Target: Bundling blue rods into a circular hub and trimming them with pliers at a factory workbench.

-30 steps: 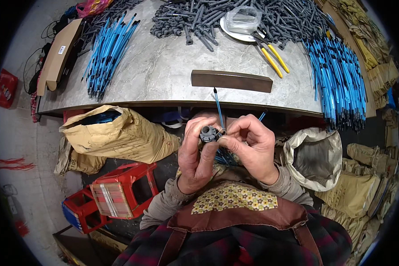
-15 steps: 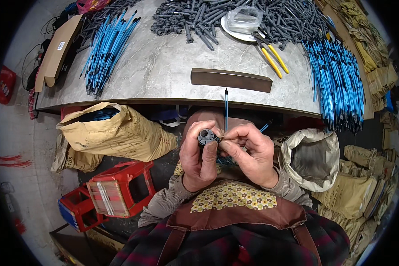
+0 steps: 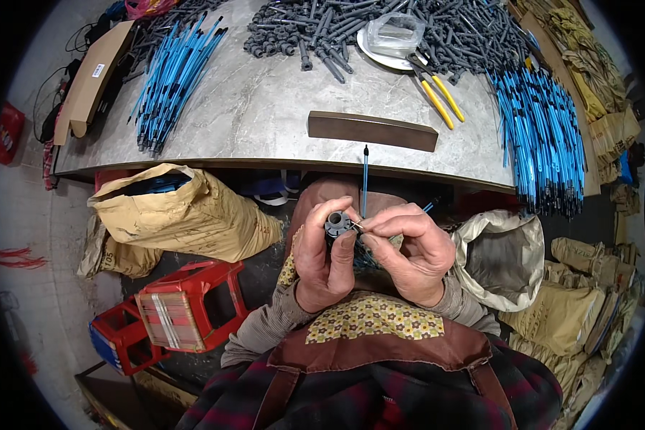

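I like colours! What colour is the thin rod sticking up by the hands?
The rod is blue with a black tip, in the head view.

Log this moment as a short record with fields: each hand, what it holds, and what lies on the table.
left hand: grips a small grey ring-shaped part between thumb and fingers
right hand: pinches at the grey part's edge; a thin blue rod stands upright just above the fingers
table: grey marble-look top
on table, left: bundle of blue rods
on table, right: larger bundle of blue rods
on table, far edge: heap of grey plastic parts, yellow-handled pliers
on table, near edge: brown wooden block
below table: tan sack, red stool
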The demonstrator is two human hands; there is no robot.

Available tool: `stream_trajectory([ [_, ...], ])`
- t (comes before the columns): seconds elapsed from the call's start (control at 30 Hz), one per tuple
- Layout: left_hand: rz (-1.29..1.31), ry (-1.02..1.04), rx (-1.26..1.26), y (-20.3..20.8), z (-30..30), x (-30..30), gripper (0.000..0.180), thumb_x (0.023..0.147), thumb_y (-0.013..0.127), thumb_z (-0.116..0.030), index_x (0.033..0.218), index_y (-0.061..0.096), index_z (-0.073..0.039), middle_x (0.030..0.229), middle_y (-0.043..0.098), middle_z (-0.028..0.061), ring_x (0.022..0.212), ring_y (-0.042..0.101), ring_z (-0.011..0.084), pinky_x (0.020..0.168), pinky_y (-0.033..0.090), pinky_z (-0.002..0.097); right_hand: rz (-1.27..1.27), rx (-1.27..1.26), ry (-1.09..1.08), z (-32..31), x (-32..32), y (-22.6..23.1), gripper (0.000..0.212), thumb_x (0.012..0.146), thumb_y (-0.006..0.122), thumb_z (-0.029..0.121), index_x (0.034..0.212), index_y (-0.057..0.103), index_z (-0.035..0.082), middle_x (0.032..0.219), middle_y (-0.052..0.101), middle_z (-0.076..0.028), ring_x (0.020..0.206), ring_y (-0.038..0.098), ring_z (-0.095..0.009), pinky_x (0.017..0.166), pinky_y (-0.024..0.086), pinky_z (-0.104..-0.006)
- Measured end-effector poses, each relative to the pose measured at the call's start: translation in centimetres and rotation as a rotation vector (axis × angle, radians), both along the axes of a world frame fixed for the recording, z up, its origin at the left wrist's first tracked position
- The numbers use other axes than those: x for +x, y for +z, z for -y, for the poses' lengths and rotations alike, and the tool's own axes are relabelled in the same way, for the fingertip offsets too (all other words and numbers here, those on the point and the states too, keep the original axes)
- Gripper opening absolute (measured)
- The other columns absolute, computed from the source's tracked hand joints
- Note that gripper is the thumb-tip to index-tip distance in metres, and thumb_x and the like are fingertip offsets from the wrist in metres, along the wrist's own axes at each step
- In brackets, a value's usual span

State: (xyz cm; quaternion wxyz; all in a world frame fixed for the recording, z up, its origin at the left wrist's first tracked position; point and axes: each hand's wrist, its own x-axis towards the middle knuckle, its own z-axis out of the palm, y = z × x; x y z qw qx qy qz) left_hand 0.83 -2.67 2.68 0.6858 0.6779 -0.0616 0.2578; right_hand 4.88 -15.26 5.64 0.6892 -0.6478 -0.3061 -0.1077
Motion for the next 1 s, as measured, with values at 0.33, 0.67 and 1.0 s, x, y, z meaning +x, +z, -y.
stream_trajectory([
  [0.33,0.007,-0.098,-0.015,0.0,-0.5,0.9,0.032,0.101,0.048,-0.011,0.130,0.050,0.003,0.101,0.058,0.0131,0.092,0.055,0.0210,0.088,0.046,0.0336,0.134,-0.306,-0.051,2.7,4.8,2.0,0.018,0.082,0.068,-0.007,0.099,0.066,-0.003,0.085,0.073,-0.011,0.071,0.067,-0.017,0.066,0.053,-0.0261],
  [0.67,-0.010,-0.137,-0.145,-0.3,-0.2,0.7,0.034,0.093,0.055,-0.003,0.126,0.053,0.002,0.105,0.059,0.0102,0.092,0.056,0.0214,0.086,0.046,0.0327,0.387,-1.326,-0.818,7.3,22.6,-4.3,0.039,0.092,0.066,0.033,0.112,0.062,0.000,0.096,0.061,-0.014,0.079,0.059,-0.032,0.072,0.049,-0.0417],
  [1.0,0.007,-0.192,-0.154,-0.6,-0.7,0.6,0.032,0.095,0.057,-0.008,0.126,0.053,0.001,0.103,0.059,0.0091,0.092,0.055,0.0200,0.085,0.045,0.0322,-0.436,-0.333,-0.285,10.0,22.1,-0.8,0.028,0.097,0.059,0.026,0.104,0.065,0.000,0.087,0.066,-0.013,0.075,0.062,-0.022,0.069,0.049,-0.0303],
])
